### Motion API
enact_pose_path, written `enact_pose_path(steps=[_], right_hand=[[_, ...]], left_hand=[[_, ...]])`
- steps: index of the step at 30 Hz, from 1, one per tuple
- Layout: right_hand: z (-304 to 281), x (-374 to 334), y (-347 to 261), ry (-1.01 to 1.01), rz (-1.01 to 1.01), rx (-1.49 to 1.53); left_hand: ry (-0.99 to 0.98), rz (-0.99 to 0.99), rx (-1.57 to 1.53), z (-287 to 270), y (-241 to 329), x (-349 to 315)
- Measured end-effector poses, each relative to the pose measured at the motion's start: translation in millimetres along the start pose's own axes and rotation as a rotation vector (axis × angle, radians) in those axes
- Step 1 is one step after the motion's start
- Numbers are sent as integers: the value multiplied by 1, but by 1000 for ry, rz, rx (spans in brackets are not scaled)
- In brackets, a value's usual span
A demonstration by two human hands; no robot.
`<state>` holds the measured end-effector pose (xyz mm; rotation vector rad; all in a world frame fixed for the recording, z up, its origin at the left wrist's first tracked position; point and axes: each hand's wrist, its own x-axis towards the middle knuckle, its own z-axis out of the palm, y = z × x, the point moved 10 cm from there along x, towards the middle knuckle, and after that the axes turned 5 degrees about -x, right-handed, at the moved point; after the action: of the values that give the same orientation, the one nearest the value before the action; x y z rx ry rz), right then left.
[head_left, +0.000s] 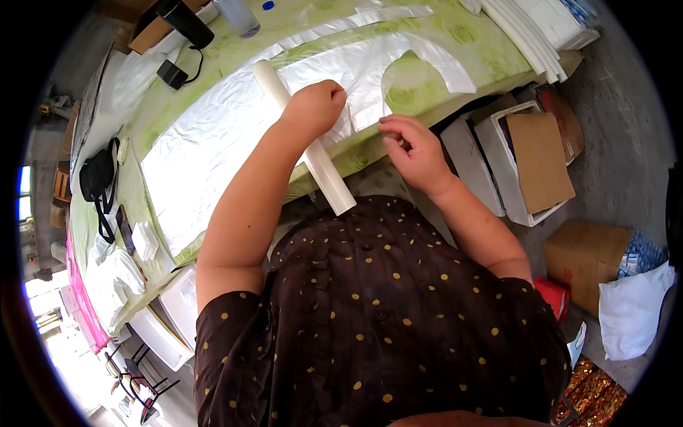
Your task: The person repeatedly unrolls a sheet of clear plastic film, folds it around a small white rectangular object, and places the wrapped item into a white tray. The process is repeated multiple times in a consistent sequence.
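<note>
A large, thin white plastic sheet (206,149) lies spread over the table, with a rounded cut-out near its right end. Across it slants a smooth white roll (331,181), its near end jutting past the table edge toward my body. My left hand (313,107) is closed in a fist above the sheet, its wrist passing over the roll. What its fingers hold, if anything, is hidden. Close to the table's front edge, my right hand (420,153) has its fingers curled in toward the thumb. I cannot make out anything between them.
A green patterned cloth (498,50) covers the table. At the back left are a black cylinder (186,25), a clear bottle (238,16) and a black adapter (172,74). A black bag (98,174) lies at left. Foam boxes (491,164) and a carton (587,260) stand at right.
</note>
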<state>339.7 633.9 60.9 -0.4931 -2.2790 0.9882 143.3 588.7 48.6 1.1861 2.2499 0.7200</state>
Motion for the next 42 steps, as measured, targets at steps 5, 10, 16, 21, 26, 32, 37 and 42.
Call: enact_pose_path(steps=[5, 10, 16, 21, 26, 32, 37, 42], right_hand=[[22, 71, 18, -72, -102, -372], [-4, 134, 74, 139, 165, -617], [-4, 132, 62, 282, 2, -692], [15, 109, 13, 254, -479, -719], [20, 113, 20, 201, -439, -579], [-3, 120, 39, 338, -312, -489], [20, 126, 51, 198, -259, -687], [-3, 130, 75, 412, 4, -784]], left_hand=[[-24, 61, -67, -2, -3, -4], [-580, -67, -719, 35, 33, -45], [-97, 15, -1078, -10, 27, -12], [199, 6, -817, -28, 30, 31], [241, -49, -1160, -33, 10, 43], [309, 158, -1531, -137, -46, -20], [585, -190, -1222, -184, -179, -111], [802, -462, -626, -184, -269, -168]])
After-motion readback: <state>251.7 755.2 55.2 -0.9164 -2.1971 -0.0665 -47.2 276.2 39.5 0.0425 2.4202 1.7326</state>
